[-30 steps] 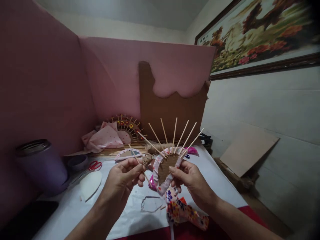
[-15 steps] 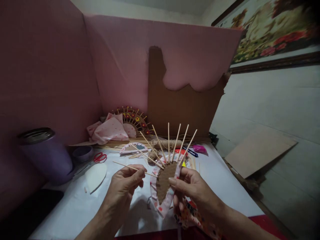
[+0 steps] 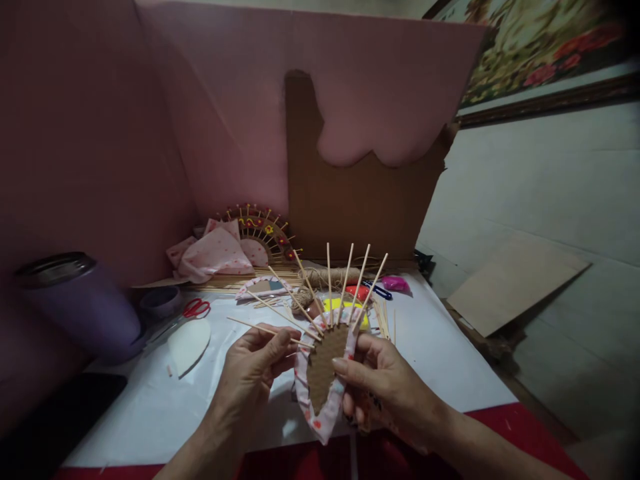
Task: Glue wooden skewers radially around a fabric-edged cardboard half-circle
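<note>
My right hand grips a leaf-shaped cardboard piece edged in pink spotted fabric, held upright above the table. Several thin wooden sticks fan out from its top edge. My left hand pinches one more wooden stick at the piece's left edge; the stick points left and lies nearly level. Both hands hover over the white sheet covering the table.
A purple tumbler stands at the left, with red scissors and a white leaf cut-out beside it. Behind lie pink fabric, a finished stick fan, twine and loose sticks. Pink and brown cardboard walls enclose the back.
The stick in my left hand has swung from pointing up to lying almost level at the piece's left edge. Both hands and the piece have dropped slightly lower and nearer.
</note>
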The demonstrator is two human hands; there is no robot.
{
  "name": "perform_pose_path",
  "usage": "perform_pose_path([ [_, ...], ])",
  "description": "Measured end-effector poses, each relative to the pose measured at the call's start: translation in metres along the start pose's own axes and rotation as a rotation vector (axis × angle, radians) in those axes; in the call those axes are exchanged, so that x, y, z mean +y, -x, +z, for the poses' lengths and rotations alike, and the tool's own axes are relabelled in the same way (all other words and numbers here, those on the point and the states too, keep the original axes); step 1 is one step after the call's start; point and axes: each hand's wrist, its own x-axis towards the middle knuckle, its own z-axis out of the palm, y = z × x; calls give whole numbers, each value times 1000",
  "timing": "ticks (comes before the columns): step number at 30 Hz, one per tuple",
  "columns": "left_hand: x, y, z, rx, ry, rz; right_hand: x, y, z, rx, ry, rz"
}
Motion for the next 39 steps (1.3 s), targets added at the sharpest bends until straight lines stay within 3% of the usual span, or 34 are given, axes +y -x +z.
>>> perform_pose_path([
  [23, -2, 3, 2, 45, 11, -11, 8, -3, -3, -9, 8, -9],
  [32, -7, 4, 0, 63, -15, 26, 13, -1, -2, 6, -18, 77],
  [39, -5, 7, 4, 48, -85, 111, 22, -11, -10, -103, -30, 56],
])
